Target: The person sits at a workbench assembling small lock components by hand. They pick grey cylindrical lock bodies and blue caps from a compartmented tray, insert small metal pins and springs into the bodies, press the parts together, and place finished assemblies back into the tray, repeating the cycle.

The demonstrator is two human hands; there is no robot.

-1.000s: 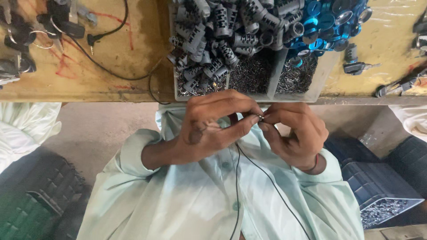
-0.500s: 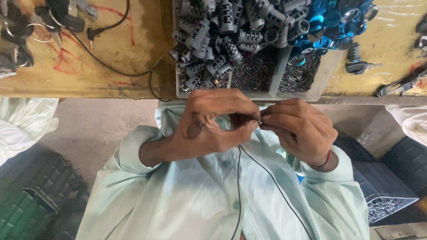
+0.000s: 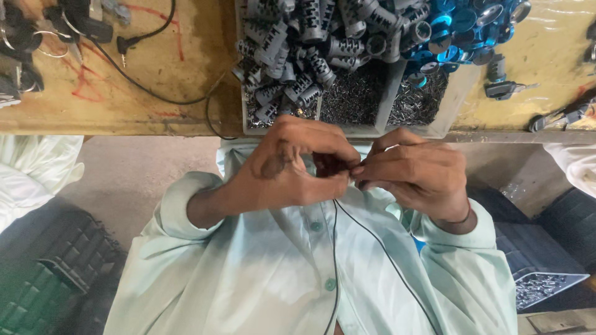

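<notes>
Small dark part [image 3: 332, 164] sits pinched between both hands, held up in front of the chest, just below the near edge of the workbench [image 3: 124, 99]. Mostly hidden by fingers — exact shape cannot be told. Left hand [image 3: 292, 170] is curled closed around it, thumb and fingertips meeting at the part. Right hand [image 3: 413, 174] is also closed to a pinch, its fingertips touching the left hand's at the same spot.

Thin black wire [image 3: 372, 239] hangs from the pinch point in two strands, down over the pale green shirt [image 3: 279, 273]; whether it joins the part cannot be seen.

On the bench, right above the hands: grey divided tray [image 3: 388, 102] — left compartment heaped with grey ribbed cylinders [image 3: 298, 43], lower compartments full of tiny dark metal pins [image 3: 354, 99], right compartment holding shiny blue round caps [image 3: 453, 31]. Black cable [image 3: 149, 90] snakes over the yellowish bench top at left, plug end near red scribble marks [image 3: 84, 87]. Dark key-like pieces [image 3: 503, 87] lie right of the tray, a few more at far left.

Below bench level: dark crate [image 3: 43, 273] at lower left, another dark bin at right with a small tray of pins [image 3: 546, 288] on it. White cloth [image 3: 31, 174] at left edge.
</notes>
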